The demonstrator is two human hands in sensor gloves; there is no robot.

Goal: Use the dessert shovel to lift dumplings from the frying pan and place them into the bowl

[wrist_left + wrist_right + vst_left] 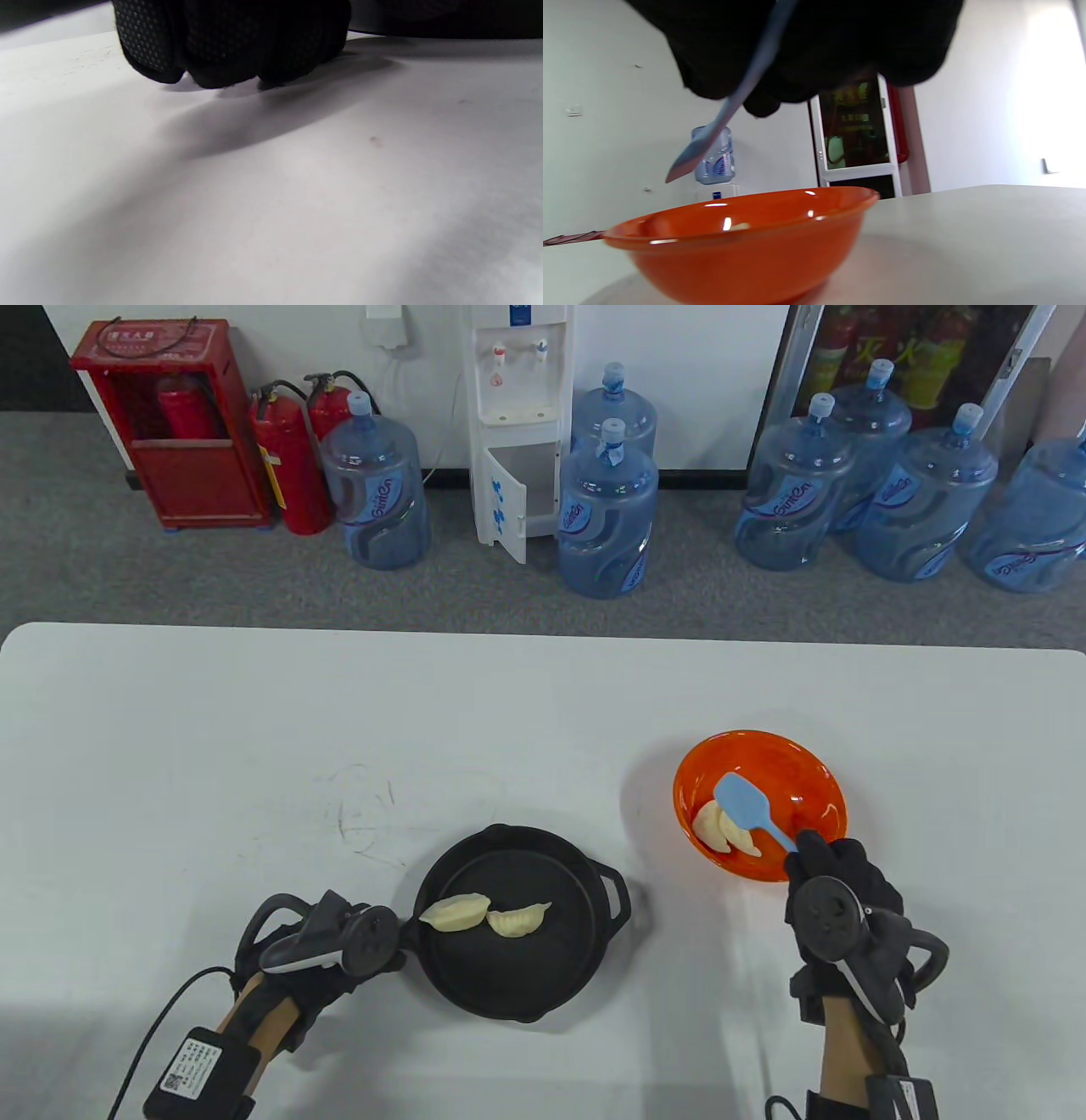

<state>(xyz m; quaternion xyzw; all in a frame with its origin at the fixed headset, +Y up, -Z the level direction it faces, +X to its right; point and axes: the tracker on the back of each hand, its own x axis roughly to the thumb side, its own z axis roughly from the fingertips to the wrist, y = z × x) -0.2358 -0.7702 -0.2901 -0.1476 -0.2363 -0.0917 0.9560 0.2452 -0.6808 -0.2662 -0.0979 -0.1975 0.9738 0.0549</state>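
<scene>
The fingers (810, 848) of the right hand (836, 899) are curled around the handle of the blue dessert shovel (751, 813) and pinch it. The blade of the shovel hangs above the inside of the orange bowl (806, 768); in the right wrist view it is clearly over the rim and does not touch it. Two dumplings in the bowl (721, 827) lie at its near left side, partly under the blade.

The fingers (229, 46) of the left hand (339, 942) are curled and pressed together, low on the white counter (254, 729), at the left edge of the black frying pan (517, 984). Whether they grip the handle of the pan one cannot tell, because the tracker hides them. Two dumplings in the pan (484, 914) lie side by side, touching, in its far half.

The bowl stands to the right of the pan, a little further back, and apart from it.
</scene>
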